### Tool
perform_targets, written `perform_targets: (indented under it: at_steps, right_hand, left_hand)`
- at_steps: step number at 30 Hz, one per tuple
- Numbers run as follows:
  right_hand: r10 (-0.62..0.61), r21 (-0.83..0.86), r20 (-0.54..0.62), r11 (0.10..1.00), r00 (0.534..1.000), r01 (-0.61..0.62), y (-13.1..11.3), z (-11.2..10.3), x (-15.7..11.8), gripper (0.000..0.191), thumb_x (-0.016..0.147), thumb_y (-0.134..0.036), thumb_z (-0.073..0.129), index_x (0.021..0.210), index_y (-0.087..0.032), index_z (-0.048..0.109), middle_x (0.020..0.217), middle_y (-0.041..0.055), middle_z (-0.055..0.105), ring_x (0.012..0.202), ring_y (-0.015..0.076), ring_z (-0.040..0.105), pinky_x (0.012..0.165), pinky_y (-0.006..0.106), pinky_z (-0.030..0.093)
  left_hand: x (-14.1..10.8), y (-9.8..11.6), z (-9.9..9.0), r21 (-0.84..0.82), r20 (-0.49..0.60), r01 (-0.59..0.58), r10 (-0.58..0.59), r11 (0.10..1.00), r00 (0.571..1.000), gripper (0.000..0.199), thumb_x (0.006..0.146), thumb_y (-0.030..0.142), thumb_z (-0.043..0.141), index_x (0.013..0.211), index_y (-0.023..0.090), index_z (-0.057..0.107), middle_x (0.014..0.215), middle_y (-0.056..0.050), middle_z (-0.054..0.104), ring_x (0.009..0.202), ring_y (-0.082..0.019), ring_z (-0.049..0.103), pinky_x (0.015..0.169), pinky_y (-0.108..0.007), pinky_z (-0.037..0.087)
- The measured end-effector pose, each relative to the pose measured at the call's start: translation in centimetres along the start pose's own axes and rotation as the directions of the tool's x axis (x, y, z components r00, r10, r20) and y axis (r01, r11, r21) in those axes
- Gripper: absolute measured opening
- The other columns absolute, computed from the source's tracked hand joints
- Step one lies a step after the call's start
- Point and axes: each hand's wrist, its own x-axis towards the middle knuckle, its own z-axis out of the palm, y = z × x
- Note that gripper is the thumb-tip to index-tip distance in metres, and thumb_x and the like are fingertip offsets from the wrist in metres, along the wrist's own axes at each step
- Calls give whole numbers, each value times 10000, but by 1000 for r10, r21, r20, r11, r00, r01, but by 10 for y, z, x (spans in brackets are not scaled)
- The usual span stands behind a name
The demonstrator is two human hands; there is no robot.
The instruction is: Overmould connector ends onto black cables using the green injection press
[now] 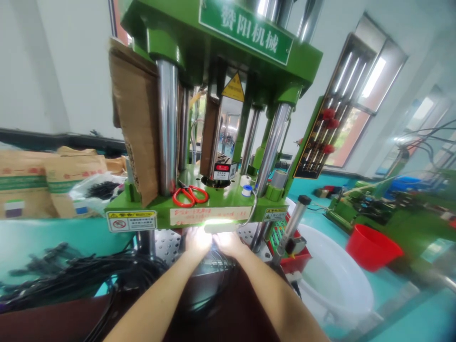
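Both hands reach in under the green press point(164, 219), close together beneath its lit lamp point(218, 222). My left hand point(198, 241) is at the left of the lit spot, its fingers washed out by glare. Just to its right, my right hand point(230, 242) points inward, and its fingertips are also lost in the light. Thin black cables point(223, 263) trail toward me from between and below the hands, over a metal plate point(208, 269). Whether either hand grips a cable cannot be made out.
Red-handled scissors point(190, 195) and a blue-white spool point(246, 191) lie on the press ledge. Cardboard point(137, 123) leans against the left column. Bundled black cables point(81, 273) lie at left. A red bin point(297, 256), white tub point(335, 270) and red bucket point(372, 247) stand at right.
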Motion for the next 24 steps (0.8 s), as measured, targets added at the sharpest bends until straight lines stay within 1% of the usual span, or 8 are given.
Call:
perform_targets:
  at_steps: [3, 6, 9, 14, 16, 20, 24]
  right_hand:
    - [-23, -1, 29, 1000, 999, 23, 0, -3, -4, 345, 848, -370, 380, 1011, -150, 591, 980, 107, 646, 869, 216, 582, 832, 353, 392]
    - [-31, -1, 59, 1000, 998, 31, 0, -2, -3, 370, 841, -386, 375, 1046, -155, 579, 1002, 108, 641, 858, 216, 587, 845, 359, 385]
    - [-24, 1, 93, 1000, 995, 24, 0, 1, 3, 355, 835, -351, 368, 1020, -150, 594, 1008, 113, 637, 866, 220, 584, 855, 363, 385]
    - [-14, 7, 145, 1000, 989, 13, 0, 6, 10, 343, 832, -331, 352, 982, -171, 616, 934, 76, 663, 833, 212, 588, 847, 363, 396]
    - [-3, 4, 152, 1000, 988, 3, -1, 6, 11, 343, 832, -337, 350, 974, -180, 620, 926, 68, 666, 836, 215, 587, 830, 364, 404]
    - [14, 7, 141, 1000, 990, -15, 0, 2, 12, 348, 838, -364, 341, 967, -205, 622, 990, 58, 652, 855, 207, 583, 798, 341, 412]
    - [43, 13, 113, 999, 993, -44, 7, -7, 5, 387, 871, -341, 284, 977, -179, 619, 983, 86, 653, 896, 205, 577, 800, 328, 400]
  left_hand:
    - [2, -14, -6, -25, 79, -117, 119, 993, 990, 365, 822, 317, 324, 993, 186, 619, 1035, -115, 622, 997, -252, 520, 864, -376, 334]
    - [4, -25, -10, -58, 145, -195, 202, 979, 969, 412, 806, 403, 338, 1103, 215, 553, 1133, -89, 586, 1059, -239, 495, 895, -367, 331]
    - [6, -30, -8, -80, 182, -190, 202, 978, 962, 478, 802, 451, 308, 1190, 225, 473, 1205, -93, 540, 1099, -247, 472, 916, -397, 320]
    - [11, -31, 0, -105, 230, -153, 174, 983, 958, 486, 795, 475, 304, 1161, 222, 500, 1188, -103, 552, 1102, -245, 472, 933, -398, 308]
    - [12, -30, 2, -106, 231, -137, 158, 985, 960, 497, 794, 483, 300, 1150, 208, 512, 1178, -113, 557, 1107, -248, 466, 949, -402, 290]
    - [14, -30, -1, -98, 215, -126, 144, 987, 966, 522, 787, 508, 295, 1131, 193, 529, 1164, -120, 564, 1102, -255, 467, 951, -400, 290]
    - [12, -37, -6, -98, 184, -140, 156, 985, 970, 522, 789, 509, 302, 1149, 197, 515, 1148, -97, 576, 1089, -229, 476, 928, -342, 326]
